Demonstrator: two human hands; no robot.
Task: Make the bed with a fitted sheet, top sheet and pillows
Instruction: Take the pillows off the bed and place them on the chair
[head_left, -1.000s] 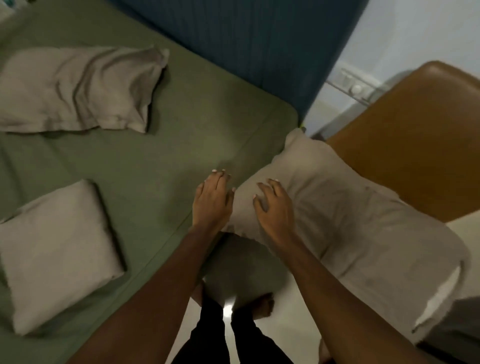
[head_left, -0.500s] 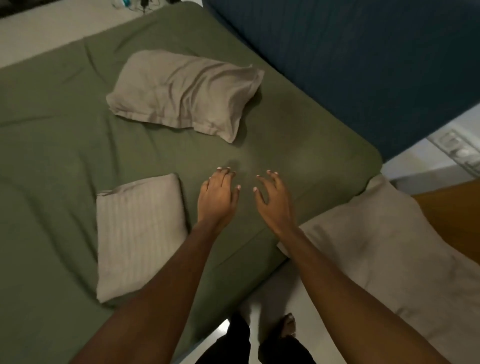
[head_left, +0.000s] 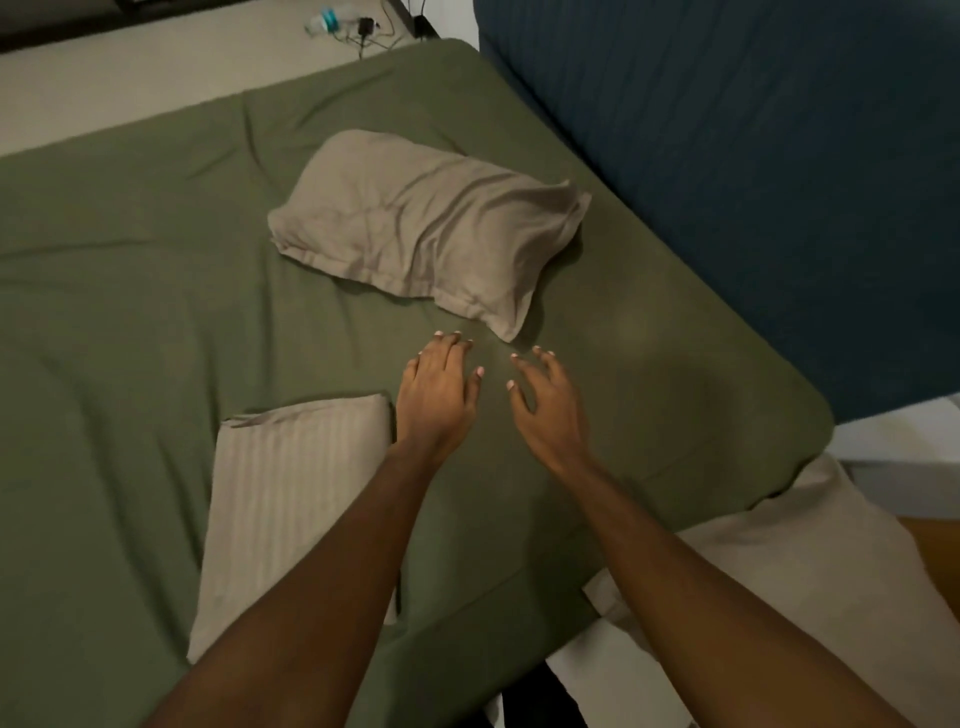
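Observation:
A green fitted sheet covers the mattress. One beige pillow lies on it near the head of the bed. A folded beige striped sheet rests on the bed at my lower left. My left hand and my right hand hover side by side over the green sheet, just short of the pillow's near corner, fingers spread and holding nothing. A second beige pillow lies off the bed's corner at the lower right, partly hidden by my right forearm.
A dark blue padded headboard runs along the right. A brown wooden surface shows at the right edge under the second pillow. On the pale floor beyond the bed lie a bottle and a charger with cables.
My hands left the pillow at the right and moved out over the green sheet toward the pillow on the bed. The view swung left and up, showing more of the bed.

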